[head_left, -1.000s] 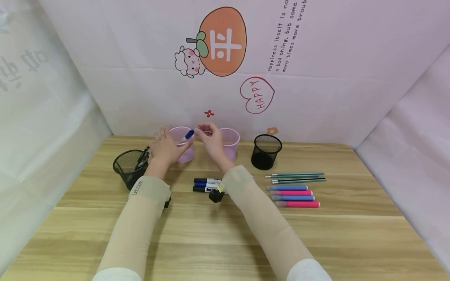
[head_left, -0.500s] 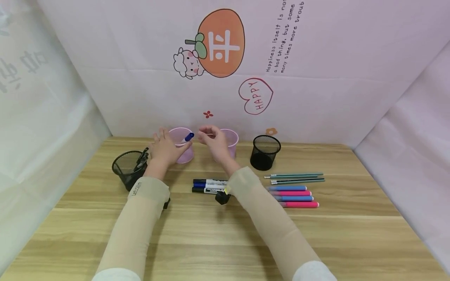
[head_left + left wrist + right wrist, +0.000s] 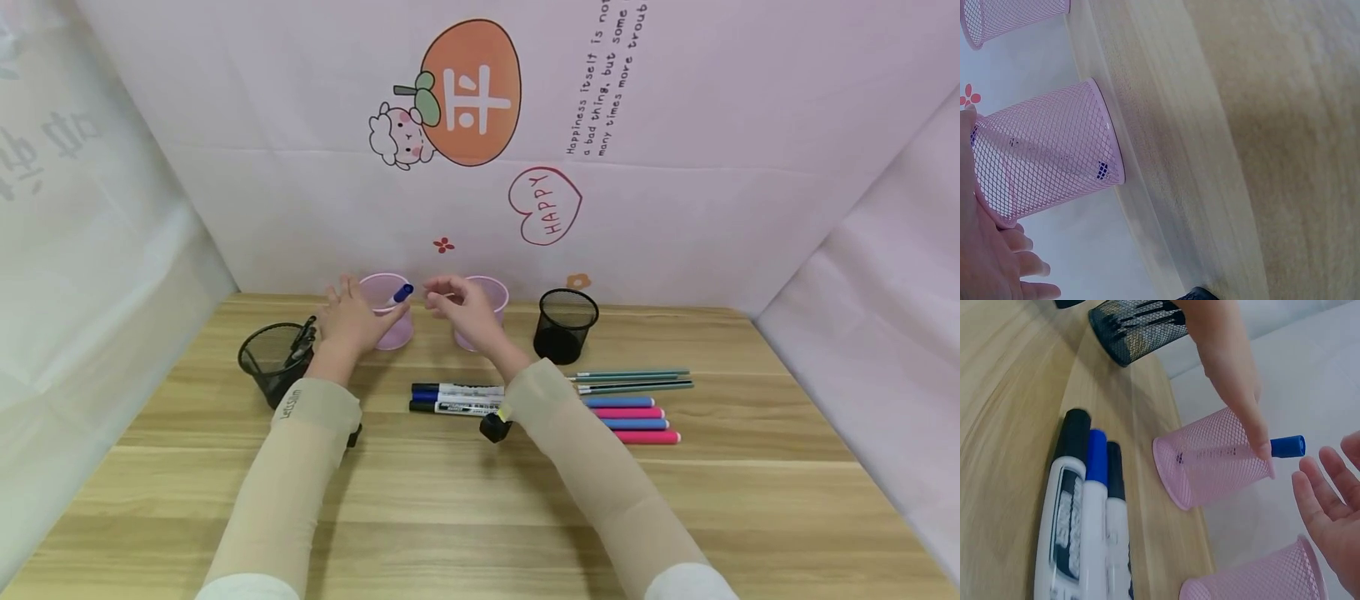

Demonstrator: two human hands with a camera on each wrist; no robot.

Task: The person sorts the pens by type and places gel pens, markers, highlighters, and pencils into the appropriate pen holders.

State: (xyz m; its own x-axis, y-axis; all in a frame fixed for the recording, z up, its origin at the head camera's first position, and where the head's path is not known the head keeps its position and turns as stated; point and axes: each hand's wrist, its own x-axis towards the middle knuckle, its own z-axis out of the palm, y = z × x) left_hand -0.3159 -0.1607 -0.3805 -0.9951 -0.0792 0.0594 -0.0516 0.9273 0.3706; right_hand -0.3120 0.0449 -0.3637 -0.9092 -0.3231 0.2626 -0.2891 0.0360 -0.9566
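One blue-capped marker (image 3: 402, 293) leans inside the left pink mesh pen holder (image 3: 395, 337), near the far edge of the tabletop (image 3: 420, 517). The left hand (image 3: 348, 322), fingers spread wide, touches this holder's rim. The right hand (image 3: 467, 312), fingers loosely parted, is near the marker, not touching.

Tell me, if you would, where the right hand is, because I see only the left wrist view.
Observer: The right hand is beside the blue-capped marker in the pink cup, not touching it.
Operator: Thank you; could you say whether any white-bodied markers lie on the table?
Observer: Yes, three lie side by side.
Operator: And what stands to the person's right of the other pink cup?
Observer: A black mesh cup.
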